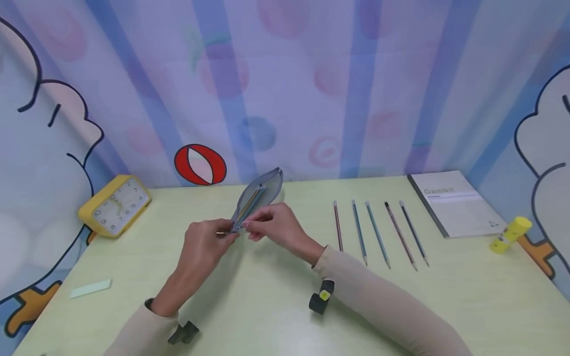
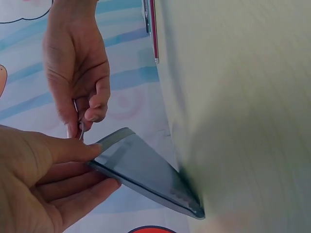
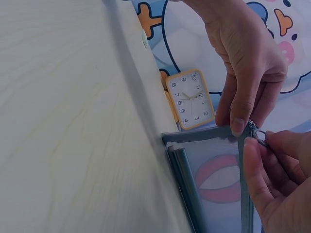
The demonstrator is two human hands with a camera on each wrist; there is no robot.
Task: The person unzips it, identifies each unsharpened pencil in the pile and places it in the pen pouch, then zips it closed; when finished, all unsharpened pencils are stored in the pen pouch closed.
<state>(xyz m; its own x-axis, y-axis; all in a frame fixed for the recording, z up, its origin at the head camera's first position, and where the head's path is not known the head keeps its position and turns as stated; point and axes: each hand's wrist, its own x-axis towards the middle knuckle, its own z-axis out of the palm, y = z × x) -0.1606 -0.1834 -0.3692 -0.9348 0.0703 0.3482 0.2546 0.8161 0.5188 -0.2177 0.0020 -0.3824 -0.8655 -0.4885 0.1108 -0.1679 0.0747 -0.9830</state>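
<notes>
A see-through grey zip pouch point(image 1: 272, 187) stands tilted over the table, its top gaping. Inside lie a few pencils point(image 3: 187, 182), seen through the clear side in the right wrist view. My left hand point(image 1: 200, 244) pinches the pouch's near corner between thumb and fingers, beside the end of the zip. At that same corner my right hand point(image 1: 280, 225) pinches the ring-shaped zip pull point(image 3: 261, 137) between thumb and forefinger. The pouch's lower edge is close to the tabletop in the left wrist view point(image 2: 141, 162).
Several pencils lie in a spread row, among them a dark blue one point(image 1: 414, 233), right of my hands. Beyond them are a notebook point(image 1: 460, 207) and a yellow glue stick point(image 1: 510, 234). At left stand a yellow clock point(image 1: 117, 205) and a pale green strip point(image 1: 91, 289).
</notes>
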